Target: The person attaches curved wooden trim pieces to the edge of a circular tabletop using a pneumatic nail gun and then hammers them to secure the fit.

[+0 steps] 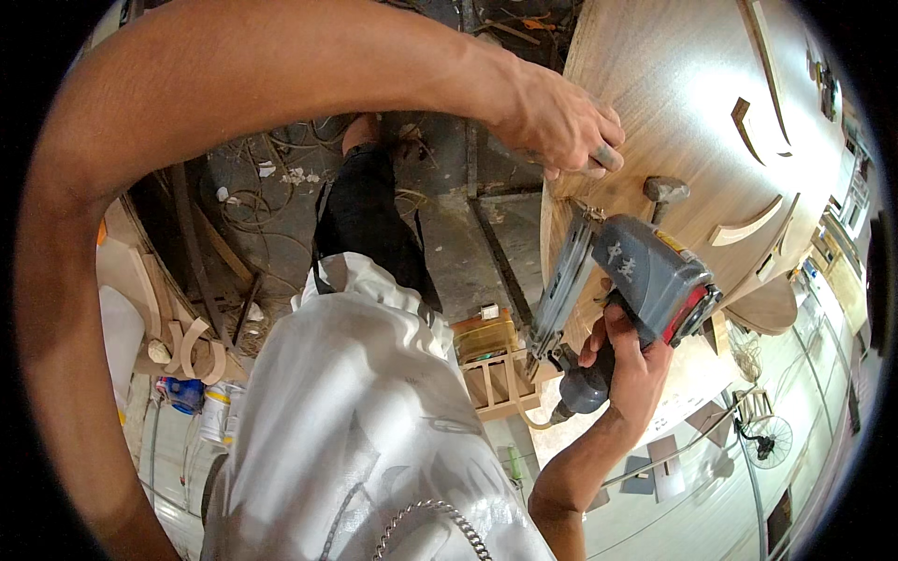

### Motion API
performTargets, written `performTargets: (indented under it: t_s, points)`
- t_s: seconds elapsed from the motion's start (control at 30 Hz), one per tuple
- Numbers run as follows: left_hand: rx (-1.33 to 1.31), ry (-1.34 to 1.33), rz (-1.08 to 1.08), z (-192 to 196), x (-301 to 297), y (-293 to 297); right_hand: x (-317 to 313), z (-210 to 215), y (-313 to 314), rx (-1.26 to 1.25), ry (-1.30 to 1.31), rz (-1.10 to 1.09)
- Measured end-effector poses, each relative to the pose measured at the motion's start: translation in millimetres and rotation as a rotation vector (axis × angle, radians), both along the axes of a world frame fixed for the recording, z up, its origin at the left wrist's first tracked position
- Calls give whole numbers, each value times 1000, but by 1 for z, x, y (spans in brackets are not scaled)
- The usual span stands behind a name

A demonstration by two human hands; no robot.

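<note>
My right hand point(636, 348) is wrapped round the handle of a grey and black nail gun point(645, 271). Its silver magazine point(564, 290) slants down to the left, and the nose points toward the near edge of a large wooden panel point(645, 103). My left hand point(566, 131) reaches over from the left to that same edge, above the gun's nose. Its fingers are curled in, and whatever they may hold is hidden. A hammer point(666, 190) lies on the panel between the gun and its far side.
Curved wood strips point(745, 222) lie on the panel. A wooden rack point(496, 388) stands below the gun. Cords and scraps litter the dark floor point(440, 224). To the left are curved wood pieces point(192, 351) and paint cans point(215, 413). A fan point(769, 441) stands at the far right.
</note>
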State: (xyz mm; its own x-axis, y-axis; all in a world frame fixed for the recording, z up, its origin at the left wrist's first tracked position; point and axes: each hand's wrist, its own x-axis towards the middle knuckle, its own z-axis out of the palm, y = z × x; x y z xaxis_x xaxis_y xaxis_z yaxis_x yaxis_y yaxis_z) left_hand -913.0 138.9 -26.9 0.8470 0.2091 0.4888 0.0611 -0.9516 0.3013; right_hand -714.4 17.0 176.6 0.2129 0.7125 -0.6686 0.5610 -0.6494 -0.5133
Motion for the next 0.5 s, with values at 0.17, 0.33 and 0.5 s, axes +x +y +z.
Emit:
performTargets:
  t_s: [0.17,0.33,0.5]
  points:
    - [-1,17,1,-1,1,0,4,1,-2,-15,72,-63]
    - [3,32,3,0,1,0,7,1,-5,-18,75,-48]
    - [-37,-4,6,1,0,-2,3,0,-7,14,72,-12]
